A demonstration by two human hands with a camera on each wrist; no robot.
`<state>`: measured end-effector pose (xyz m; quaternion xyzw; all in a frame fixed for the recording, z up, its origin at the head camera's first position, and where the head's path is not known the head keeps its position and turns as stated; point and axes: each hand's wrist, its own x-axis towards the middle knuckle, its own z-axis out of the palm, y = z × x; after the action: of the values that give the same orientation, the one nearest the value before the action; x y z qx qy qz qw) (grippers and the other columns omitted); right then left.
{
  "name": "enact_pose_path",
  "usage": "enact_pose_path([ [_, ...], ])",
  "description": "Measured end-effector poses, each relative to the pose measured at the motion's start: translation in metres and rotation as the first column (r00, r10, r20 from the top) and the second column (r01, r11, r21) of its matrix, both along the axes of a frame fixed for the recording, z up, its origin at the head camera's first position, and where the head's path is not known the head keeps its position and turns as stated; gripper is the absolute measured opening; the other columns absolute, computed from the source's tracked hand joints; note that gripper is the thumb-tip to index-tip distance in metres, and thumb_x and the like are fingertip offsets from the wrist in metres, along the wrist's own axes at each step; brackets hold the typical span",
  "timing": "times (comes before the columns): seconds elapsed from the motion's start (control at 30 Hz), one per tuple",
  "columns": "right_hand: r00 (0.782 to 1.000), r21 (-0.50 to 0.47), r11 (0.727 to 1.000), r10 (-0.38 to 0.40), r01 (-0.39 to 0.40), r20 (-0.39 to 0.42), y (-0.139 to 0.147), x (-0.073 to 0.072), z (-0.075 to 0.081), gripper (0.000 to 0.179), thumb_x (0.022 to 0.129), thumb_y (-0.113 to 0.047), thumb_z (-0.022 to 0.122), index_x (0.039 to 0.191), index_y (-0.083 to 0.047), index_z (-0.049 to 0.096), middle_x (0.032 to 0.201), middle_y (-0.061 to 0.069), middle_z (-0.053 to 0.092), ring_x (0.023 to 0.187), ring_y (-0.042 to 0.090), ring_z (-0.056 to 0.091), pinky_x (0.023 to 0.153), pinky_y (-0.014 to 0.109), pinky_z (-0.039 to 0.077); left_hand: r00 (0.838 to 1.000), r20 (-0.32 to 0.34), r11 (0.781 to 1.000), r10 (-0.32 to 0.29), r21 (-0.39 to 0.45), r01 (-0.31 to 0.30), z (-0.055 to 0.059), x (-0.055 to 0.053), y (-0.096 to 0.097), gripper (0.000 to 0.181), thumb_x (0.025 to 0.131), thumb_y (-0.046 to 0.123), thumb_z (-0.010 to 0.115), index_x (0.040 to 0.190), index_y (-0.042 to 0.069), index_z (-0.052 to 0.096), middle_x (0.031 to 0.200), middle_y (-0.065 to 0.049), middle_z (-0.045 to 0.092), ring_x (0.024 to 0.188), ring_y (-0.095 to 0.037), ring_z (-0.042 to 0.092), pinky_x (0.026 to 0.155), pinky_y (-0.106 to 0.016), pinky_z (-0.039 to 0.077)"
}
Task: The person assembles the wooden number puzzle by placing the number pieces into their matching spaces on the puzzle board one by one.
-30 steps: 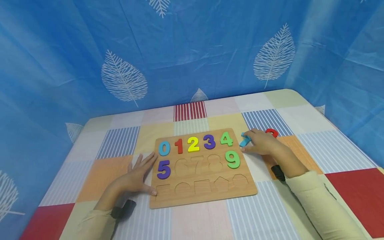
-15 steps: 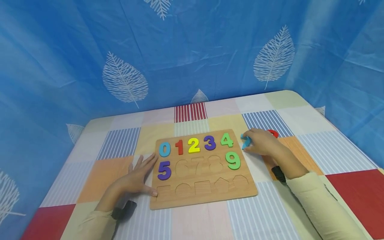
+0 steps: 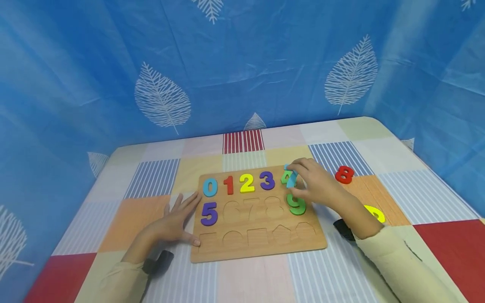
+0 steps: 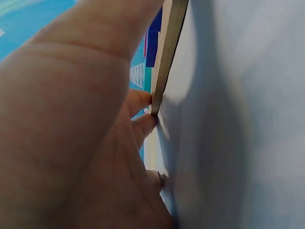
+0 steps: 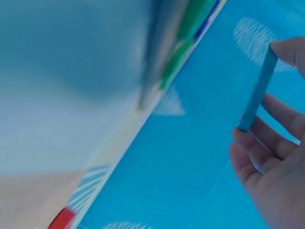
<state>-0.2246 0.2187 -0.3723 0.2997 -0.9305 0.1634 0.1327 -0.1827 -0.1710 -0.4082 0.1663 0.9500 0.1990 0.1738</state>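
ten number pieces; one wooden board; two hands.

A right hand pinches a blue piece against a leaf-print curtain; a board, apparently, blurs at left.

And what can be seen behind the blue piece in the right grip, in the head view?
Behind the blue piece, part of the green 4 shows on the wooden board. The rest cannot be seen: the piece and perhaps the right grip cover it.
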Motion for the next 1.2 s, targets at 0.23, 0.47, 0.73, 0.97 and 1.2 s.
enact_pose_path([
  [0.23, 0.995, 0.000, 0.995, 0.097, -0.097, 0.010, -0.027, 0.014, 0.004, 0.050, 0.074, -0.024, 0.072, 0.117, -0.005, 0.057, 0.117, 0.011, 0.054, 0.111, 0.029, 0.049, 0.092, 0.046, 0.044, 1.000, -0.008, 1.000, -0.005, -0.007, 0.005, -0.001, -0.001, -0.001, 0.121, 0.053, 0.061, 0.076, 0.147, 0.016, 0.014, 0.155, -0.008, 0.006, 0.137, -0.045, -0.011, 0.100, -0.070, -0.010],
  [0.47, 0.988, 0.001, 0.988, 0.154, -0.154, 0.007, -0.052, 0.018, 0.006, 0.048, 0.074, -0.026, 0.072, 0.117, -0.008, 0.058, 0.120, 0.010, 0.054, 0.113, 0.028, 0.049, 0.095, 0.044, 0.043, 1.000, 0.007, 1.000, 0.003, -0.012, -0.003, -0.001, -0.002, 0.000, 0.122, 0.053, 0.063, 0.075, 0.148, 0.018, 0.013, 0.155, -0.005, 0.005, 0.138, -0.042, -0.013, 0.101, -0.069, -0.010],
  [0.73, 0.982, 0.041, 0.981, 0.186, -0.188, 0.044, -0.076, 0.017, 0.006, 0.051, 0.074, -0.028, 0.073, 0.118, -0.007, 0.057, 0.115, 0.006, 0.056, 0.109, 0.023, 0.051, 0.094, 0.040, 0.044, 1.000, 0.022, 1.000, 0.018, -0.013, -0.018, 0.006, 0.000, 0.000, 0.122, 0.053, 0.061, 0.076, 0.148, 0.018, 0.012, 0.155, -0.005, 0.004, 0.138, -0.041, -0.014, 0.101, -0.068, -0.011],
  [0.97, 0.976, 0.099, 0.982, 0.143, -0.161, 0.165, -0.084, 0.020, 0.004, 0.051, 0.075, -0.033, 0.072, 0.118, -0.009, 0.058, 0.117, 0.005, 0.057, 0.110, 0.022, 0.052, 0.095, 0.039, 0.045, 0.999, 0.030, 1.000, 0.021, -0.019, -0.020, 0.006, -0.001, 0.002, 0.122, 0.053, 0.059, 0.077, 0.148, 0.018, 0.013, 0.155, -0.006, 0.004, 0.137, -0.041, -0.015, 0.101, -0.068, -0.012],
  [1.2, 0.969, 0.188, 0.970, 0.112, -0.155, 0.222, -0.090, 0.023, 0.003, 0.052, 0.074, -0.038, 0.072, 0.117, -0.011, 0.059, 0.113, 0.004, 0.058, 0.108, 0.021, 0.053, 0.091, 0.039, 0.046, 0.999, 0.036, 0.999, 0.031, -0.013, -0.031, 0.005, -0.001, 0.001, 0.122, 0.053, 0.058, 0.078, 0.148, 0.018, 0.012, 0.155, -0.006, 0.004, 0.138, -0.041, -0.015, 0.101, -0.067, -0.013],
])
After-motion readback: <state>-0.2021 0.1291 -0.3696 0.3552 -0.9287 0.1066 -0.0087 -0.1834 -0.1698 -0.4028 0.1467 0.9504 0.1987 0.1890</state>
